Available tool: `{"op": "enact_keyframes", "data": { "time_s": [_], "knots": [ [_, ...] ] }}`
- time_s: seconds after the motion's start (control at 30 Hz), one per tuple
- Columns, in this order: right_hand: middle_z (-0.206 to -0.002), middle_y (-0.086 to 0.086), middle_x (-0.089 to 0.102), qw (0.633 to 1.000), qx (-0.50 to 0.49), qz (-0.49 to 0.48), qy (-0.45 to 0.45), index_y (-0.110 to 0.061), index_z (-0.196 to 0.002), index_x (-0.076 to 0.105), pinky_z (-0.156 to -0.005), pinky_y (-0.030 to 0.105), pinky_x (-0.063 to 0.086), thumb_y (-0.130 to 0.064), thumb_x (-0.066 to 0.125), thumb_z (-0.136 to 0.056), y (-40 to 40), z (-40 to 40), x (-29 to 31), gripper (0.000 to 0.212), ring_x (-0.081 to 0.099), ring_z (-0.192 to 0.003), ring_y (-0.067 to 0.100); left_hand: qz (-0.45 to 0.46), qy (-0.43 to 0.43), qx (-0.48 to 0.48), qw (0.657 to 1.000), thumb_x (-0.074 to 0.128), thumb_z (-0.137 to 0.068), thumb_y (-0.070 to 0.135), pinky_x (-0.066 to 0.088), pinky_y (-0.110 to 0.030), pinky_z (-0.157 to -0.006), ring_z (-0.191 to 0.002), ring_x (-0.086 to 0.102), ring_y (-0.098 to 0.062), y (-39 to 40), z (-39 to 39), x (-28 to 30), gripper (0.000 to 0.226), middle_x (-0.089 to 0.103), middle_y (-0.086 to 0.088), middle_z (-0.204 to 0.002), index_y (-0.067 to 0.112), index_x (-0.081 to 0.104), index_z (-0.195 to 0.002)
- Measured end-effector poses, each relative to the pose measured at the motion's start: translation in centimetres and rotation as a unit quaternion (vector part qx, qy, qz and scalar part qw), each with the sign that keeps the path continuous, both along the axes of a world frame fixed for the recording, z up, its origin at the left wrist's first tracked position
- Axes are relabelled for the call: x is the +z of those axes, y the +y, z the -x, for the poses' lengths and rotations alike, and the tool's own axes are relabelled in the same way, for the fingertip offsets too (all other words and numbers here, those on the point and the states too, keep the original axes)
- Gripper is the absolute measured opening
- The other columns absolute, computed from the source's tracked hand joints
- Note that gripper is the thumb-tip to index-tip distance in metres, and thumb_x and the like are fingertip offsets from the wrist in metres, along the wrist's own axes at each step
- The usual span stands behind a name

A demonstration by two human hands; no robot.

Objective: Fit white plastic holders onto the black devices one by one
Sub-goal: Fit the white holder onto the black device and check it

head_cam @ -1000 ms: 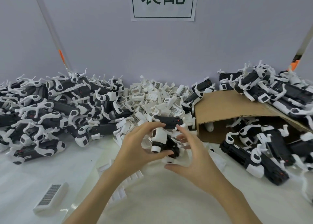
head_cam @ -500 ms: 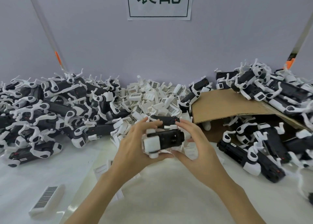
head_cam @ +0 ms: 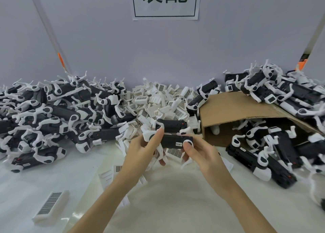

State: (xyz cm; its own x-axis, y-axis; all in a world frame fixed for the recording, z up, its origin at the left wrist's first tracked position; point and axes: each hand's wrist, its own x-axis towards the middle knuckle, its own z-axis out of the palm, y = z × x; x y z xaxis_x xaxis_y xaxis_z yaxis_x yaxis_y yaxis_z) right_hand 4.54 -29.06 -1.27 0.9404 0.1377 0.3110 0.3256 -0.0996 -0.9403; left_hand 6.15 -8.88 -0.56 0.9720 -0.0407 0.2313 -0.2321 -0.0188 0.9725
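Note:
A black device (head_cam: 171, 141) with white arms lies sideways between my two hands, above the table's middle. My left hand (head_cam: 142, 147) grips its left end, thumb on the white part. My right hand (head_cam: 198, 151) pinches its right end, thumb on a white round cap. A white plastic holder (head_cam: 174, 152) with a barcode label shows just under the device, between my fingers. Behind it, a heap of loose white holders (head_cam: 158, 100) lies against the wall, with another black device (head_cam: 171, 125) resting on its front edge.
A large pile of black devices with white arms (head_cam: 52, 113) fills the left. A tipped cardboard box (head_cam: 233, 109) at right spills more devices (head_cam: 274, 144), with others piled on top. One loose holder (head_cam: 51, 206) lies at the front left; more holders (head_cam: 112, 174) sit beside my left wrist.
The device has been turned from end-on to lying lengthwise between my hands, and my right thumb has come onto its right end.

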Motion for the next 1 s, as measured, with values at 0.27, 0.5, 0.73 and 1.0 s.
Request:
{"op": "enact_keyframes", "data": {
  "time_s": [0.27,0.5,0.73,1.0],
  "knots": [
    [-0.092,-0.004,0.075,0.998,-0.067,0.006,0.007,-0.037,-0.108,0.074,-0.080,0.035,0.058,-0.070,0.062,-0.086,0.6,-0.3,-0.8,0.041,0.071,-0.089,0.019,-0.001,0.031,0.011,0.999,0.064,-0.081,0.078,0.059,-0.021,-0.071,-0.086,0.079,-0.018,-0.3,0.0,0.0,0.063,0.081,0.002,-0.093,0.043,0.049,-0.132],
    [-0.076,0.024,0.066,0.927,-0.031,-0.188,0.323,-0.001,-0.100,0.069,-0.055,0.033,0.048,-0.044,0.049,-0.103,0.2,-0.3,0.2,0.048,0.056,-0.060,0.028,-0.022,-0.057,-0.054,0.997,0.040,-0.109,0.050,0.055,-0.042,-0.093,-0.107,0.071,-0.030,-0.9,0.9,0.2,0.040,0.075,-0.006,-0.112,0.032,0.074,-0.122],
    [-0.080,0.022,0.063,0.902,0.062,-0.108,0.414,-0.007,-0.118,0.062,-0.047,0.027,0.045,-0.058,0.045,-0.104,-0.7,0.0,0.8,0.056,0.054,-0.052,0.023,0.032,0.056,-0.019,0.998,0.046,-0.114,0.040,0.057,-0.038,-0.070,-0.072,0.070,-0.033,-0.4,0.0,0.0,0.039,0.078,-0.018,-0.099,0.011,0.074,-0.113],
    [-0.132,0.023,0.066,0.975,0.053,-0.124,0.179,-0.025,-0.136,0.065,-0.088,0.040,0.059,-0.029,0.063,-0.096,-0.6,-0.3,0.1,0.040,0.070,-0.114,0.040,0.007,0.098,-0.042,0.994,0.054,-0.088,0.082,0.055,-0.027,-0.092,-0.106,0.075,-0.016,-0.1,-0.5,-0.2,0.066,0.080,0.004,-0.110,0.030,0.070,-0.125]
  ]
}}
